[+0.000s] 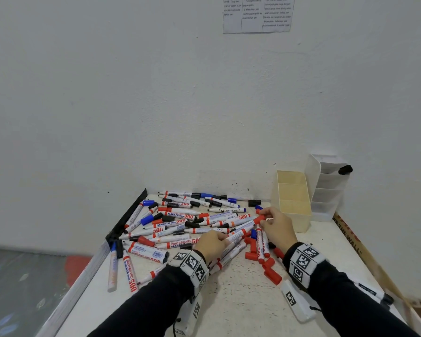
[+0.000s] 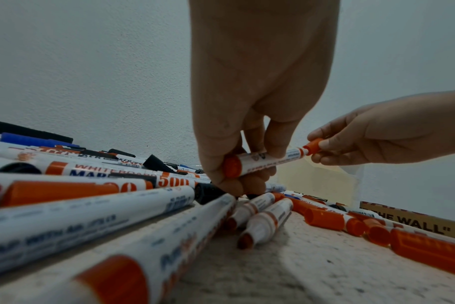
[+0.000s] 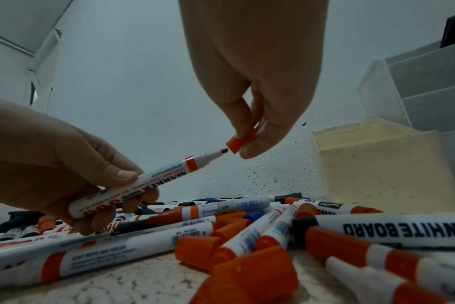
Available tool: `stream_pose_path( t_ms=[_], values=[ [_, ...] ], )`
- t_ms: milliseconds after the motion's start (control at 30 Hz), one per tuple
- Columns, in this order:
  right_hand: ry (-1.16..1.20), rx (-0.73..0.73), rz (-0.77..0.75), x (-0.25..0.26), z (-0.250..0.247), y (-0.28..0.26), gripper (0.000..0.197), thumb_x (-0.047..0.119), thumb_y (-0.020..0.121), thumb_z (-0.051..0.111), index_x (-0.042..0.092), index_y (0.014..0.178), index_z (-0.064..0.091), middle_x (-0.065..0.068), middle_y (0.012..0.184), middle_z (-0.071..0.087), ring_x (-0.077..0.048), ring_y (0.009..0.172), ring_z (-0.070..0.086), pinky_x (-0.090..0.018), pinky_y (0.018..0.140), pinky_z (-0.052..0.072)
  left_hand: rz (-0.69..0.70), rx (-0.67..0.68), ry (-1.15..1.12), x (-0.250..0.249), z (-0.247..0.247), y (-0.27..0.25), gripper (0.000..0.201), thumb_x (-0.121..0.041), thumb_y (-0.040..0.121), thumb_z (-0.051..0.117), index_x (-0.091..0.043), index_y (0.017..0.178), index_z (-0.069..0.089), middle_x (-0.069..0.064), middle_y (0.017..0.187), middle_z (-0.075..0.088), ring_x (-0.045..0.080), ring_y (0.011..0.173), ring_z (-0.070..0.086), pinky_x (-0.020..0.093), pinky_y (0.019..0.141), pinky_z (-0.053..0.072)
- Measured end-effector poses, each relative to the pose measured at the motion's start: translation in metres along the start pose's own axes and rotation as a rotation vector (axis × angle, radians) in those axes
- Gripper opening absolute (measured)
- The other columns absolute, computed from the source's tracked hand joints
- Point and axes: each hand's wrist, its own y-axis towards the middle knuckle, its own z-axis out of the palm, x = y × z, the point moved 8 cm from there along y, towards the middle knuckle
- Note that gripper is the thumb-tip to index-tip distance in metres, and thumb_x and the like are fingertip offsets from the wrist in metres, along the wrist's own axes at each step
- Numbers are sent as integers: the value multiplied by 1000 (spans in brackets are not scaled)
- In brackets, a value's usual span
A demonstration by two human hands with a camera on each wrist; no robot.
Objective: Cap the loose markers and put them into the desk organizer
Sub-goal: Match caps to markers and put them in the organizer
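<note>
dozens of whiteboard markers [image 1: 180, 224] and loose caps lie heaped across the white table [image 1: 241, 300], which fills the near half of the head view. at the table's far right corner, against the wall, stand the cream desk organizer [image 1: 292, 200] and, just behind it, a clear tiered organizer [image 1: 326, 188] with one dark thing already poking from its top tier. the cream one's compartments look bare from here.

both hands work above the right side of the heap. the left hand [image 3: 52, 164] has its thumb and fingers curled round the barrel of a red marker [image 3: 153, 181], lifted clear of the pile. the right hand [image 3: 247, 82] pinches a red cap [image 3: 240, 142] between thumb and fingertips.

the relation that counts: the marker's long axis runs from the left hand up and toward the right hand, bare tip leading. in the right wrist view the tip sits just beside the cap's open mouth, nearly in line with it and not yet inside. i judge the coming move to be a short push along that axis until the cap seats. the right hand is the nearer one to the organizers. if the cap tilts, the tip could smear its rim.
</note>
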Motion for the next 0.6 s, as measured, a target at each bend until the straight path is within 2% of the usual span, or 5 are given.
stream_pose_path(
  t_ms=[67, 200, 333, 500, 600],
  values=[
    [8, 5, -11, 1, 0, 0, 24, 0, 91, 52, 9, 112, 59, -6, 115, 60, -11, 95, 53, -14, 76, 43, -7, 7, -13, 0, 0, 0, 33, -21, 98, 43, -9, 123, 59, 3, 99, 60, 14, 84, 52, 20, 70, 42],
    [24, 122, -39, 6, 10, -4, 24, 1, 91, 53, 11, 112, 59, -3, 108, 58, -12, 93, 57, -10, 66, 47, -2, 34, -45, -4, 2, -3, 30, -20, 98, 43, -7, 117, 62, 10, 100, 63, 17, 85, 56, 27, 80, 43],
    [29, 131, -25, 5, 10, -3, 17, 14, 94, 52, 14, 109, 59, 2, 95, 59, -9, 82, 56, -20, 73, 48, 5, 35, -132, -9, 1, -4, 28, -21, 97, 41, -17, 74, 56, -3, 71, 48, 7, 64, 46, 22, 65, 39],
    [3, 156, 48, 0, 10, -1, 44, 45, 97, 37, 13, 75, 57, 0, 67, 55, -13, 63, 51, -24, 63, 40, 99, -45, -150, -20, -5, -4, 24, -34, 81, 68, -21, 99, 58, -1, 100, 61, 9, 83, 56, 17, 64, 44],
    [24, 136, 115, -3, 7, 0, 50, 46, 98, 30, 11, 76, 58, -6, 68, 55, -18, 66, 51, -27, 63, 40, 196, -149, -97, -34, -12, -6, 24, -31, 83, 67, -21, 105, 62, -4, 102, 63, -3, 78, 52, 8, 63, 38]
  ],
)
